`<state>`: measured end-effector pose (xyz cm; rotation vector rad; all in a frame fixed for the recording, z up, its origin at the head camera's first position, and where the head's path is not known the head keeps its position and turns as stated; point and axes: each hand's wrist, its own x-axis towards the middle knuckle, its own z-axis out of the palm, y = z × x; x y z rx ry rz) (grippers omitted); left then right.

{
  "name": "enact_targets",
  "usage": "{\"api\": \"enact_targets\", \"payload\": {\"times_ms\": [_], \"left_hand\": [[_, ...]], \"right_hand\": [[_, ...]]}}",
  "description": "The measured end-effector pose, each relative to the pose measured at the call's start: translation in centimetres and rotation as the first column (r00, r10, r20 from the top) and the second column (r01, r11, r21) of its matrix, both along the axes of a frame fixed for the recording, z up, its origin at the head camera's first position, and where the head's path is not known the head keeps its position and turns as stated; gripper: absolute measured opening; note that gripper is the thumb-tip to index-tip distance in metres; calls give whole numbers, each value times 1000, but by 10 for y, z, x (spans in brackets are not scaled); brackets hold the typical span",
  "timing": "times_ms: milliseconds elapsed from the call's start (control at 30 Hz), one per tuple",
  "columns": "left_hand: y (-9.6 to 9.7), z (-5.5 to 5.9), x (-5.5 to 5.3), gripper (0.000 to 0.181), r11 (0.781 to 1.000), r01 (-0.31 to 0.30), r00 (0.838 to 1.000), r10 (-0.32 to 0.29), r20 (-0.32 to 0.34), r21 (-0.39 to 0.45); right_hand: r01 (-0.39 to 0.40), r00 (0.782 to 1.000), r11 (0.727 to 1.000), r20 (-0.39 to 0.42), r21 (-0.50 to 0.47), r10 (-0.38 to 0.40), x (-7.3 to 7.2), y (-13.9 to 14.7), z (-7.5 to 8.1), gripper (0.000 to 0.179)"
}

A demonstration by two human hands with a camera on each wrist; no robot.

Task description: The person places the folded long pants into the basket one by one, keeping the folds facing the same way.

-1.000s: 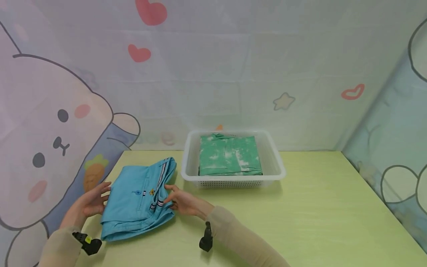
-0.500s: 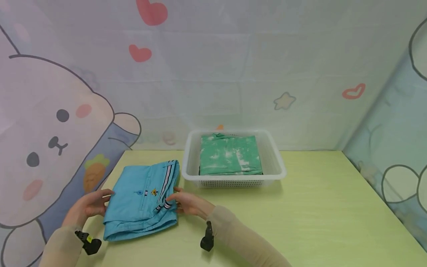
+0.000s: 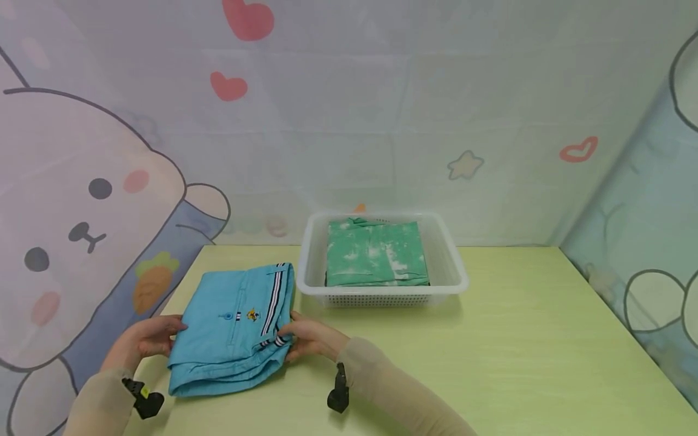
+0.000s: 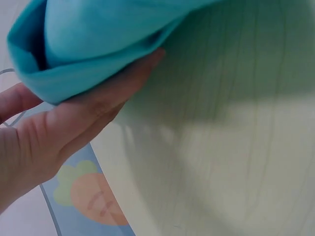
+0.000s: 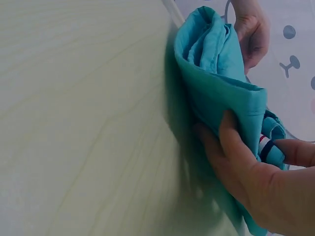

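Note:
Folded blue pants (image 3: 218, 330) with a buttoned pocket, a small embroidered emblem and a striped band lie at the table's left. My left hand (image 3: 152, 337) grips their left edge. In the left wrist view, the fingers (image 4: 98, 105) of that hand run beneath the folded cloth, and its thumb is at the far side. On the opposite edge, my right hand (image 3: 313, 339) holds the layers by the striped band, thumb on top. The right wrist view shows its fingers (image 5: 236, 142) against the outer side of the pants (image 5: 221, 96), whose stacked folds are visible at the end.
A white plastic basket (image 3: 447, 284) stands at the back middle of the table (image 3: 518, 339), right of the pants. Folded green-and-white tie-dyed cloth (image 3: 376, 254) lies inside it. A printed curtain (image 3: 349, 121) hangs behind the table.
The pants have shifted slightly to the right, and their striped band lies straighter. My right thumb has moved outward to the right edge; my left hand has closed in on the left edge.

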<state>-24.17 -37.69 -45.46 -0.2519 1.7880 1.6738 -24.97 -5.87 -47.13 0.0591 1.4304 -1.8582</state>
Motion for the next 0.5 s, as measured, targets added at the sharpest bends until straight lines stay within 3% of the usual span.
{"api": "enact_targets", "payload": {"times_ms": [500], "left_hand": [[-1, 5, 5, 84, 994, -68, 998, 68, 1, 84]], "right_hand": [[-24, 999, 999, -37, -26, 23, -2, 1, 2, 79]]}}
